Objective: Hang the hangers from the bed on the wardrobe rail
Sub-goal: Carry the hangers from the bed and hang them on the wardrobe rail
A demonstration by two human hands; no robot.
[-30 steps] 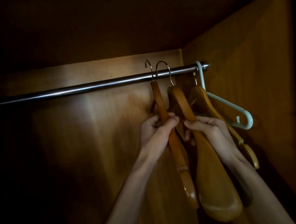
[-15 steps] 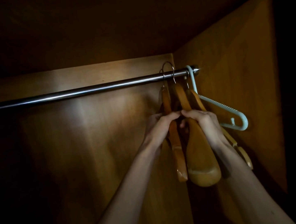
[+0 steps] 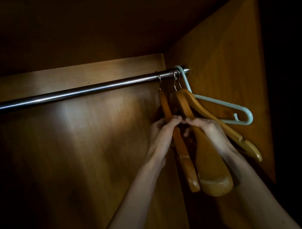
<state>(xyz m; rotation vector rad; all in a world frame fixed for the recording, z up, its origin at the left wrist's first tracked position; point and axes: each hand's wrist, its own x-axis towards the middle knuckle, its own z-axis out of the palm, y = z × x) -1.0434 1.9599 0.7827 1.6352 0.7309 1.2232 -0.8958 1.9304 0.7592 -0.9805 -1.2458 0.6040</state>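
Inside the dim brown wooden wardrobe [image 3: 97, 150], both arms reach up toward the far right corner. Above the hands runs the long shiny metal rail [image 3: 67, 94], crossing from the left edge to the side panel. No writing or brand mark can be read anywhere here, not on wood, metal or plastic.

Down to the hangers. The broad-shouldered orange-brown wooden hanger [image 3: 213, 171] hangs by its hook from the rail, its wide rounded end dropping below the right hand [image 3: 211, 131]. That hand's fingers are curled round this hanger's upper arm, gripping it. Just left, the slim orange-brown wooden hanger [image 3: 184, 158] also hooks over the rail, and the left hand [image 3: 163, 132] pinches its shaft, fingers wrapped round it, its lower end hanging below the wrist. The two hands' fingertips nearly meet between the two hangers.

To the right of the right hand, a third wooden hanger with a notched tip [image 3: 239, 137] slants down and away. Above and right of that hand, the pale blue-green plastic hanger with a ridged edge [image 3: 228, 107] hooks on at the rail's very end.
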